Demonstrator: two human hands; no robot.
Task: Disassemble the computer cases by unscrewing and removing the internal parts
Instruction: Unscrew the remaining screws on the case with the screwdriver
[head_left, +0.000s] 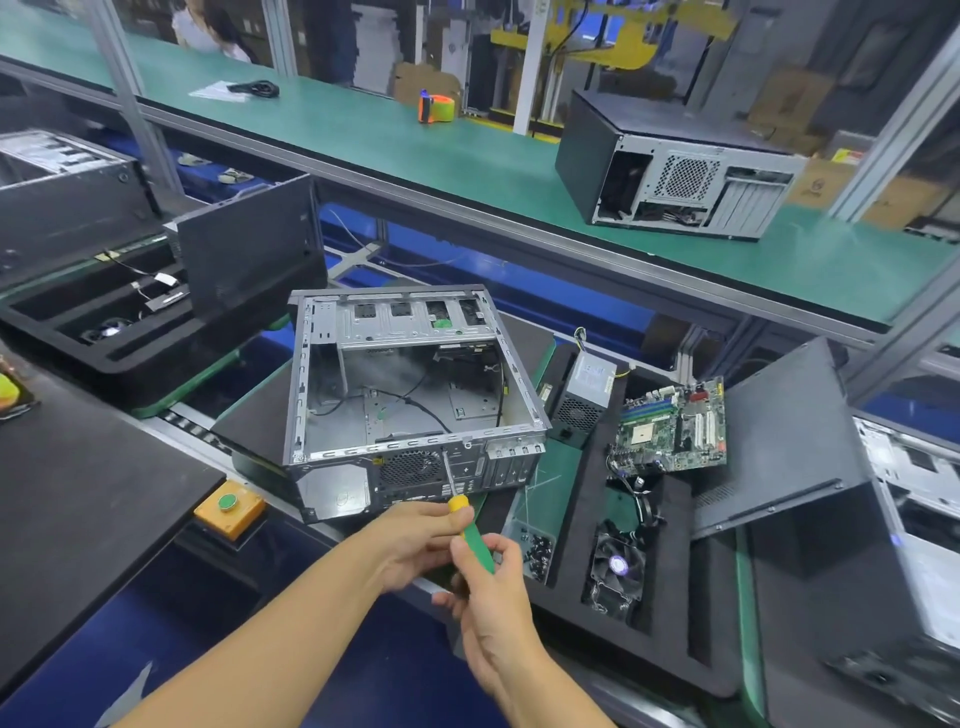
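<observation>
- Your right hand (493, 597) is curled tight round the green handle of the screwdriver (474, 541).
- Your left hand (415, 535) pinches the yellow collar just ahead of the handle and steadies the shaft.
- The computer case (300, 374) sits just beyond both hands, open side up, with its rear panel (467, 470) facing you.
- Key relation: the driver's long axis runs from your right hand away and slightly left. The tip meets the rear panel near its top edge, just right of the fan grille (410, 467).
- I can't tell whether the tip is seated in a screw head.
- The left hand is nearer the case. My read is the right hand does the turning.
- Only loose black cables (415, 405) show inside the case.
- The motherboard (670, 426) and power supply (589, 384) lie in the foam tray (670, 571) to the right.
</observation>
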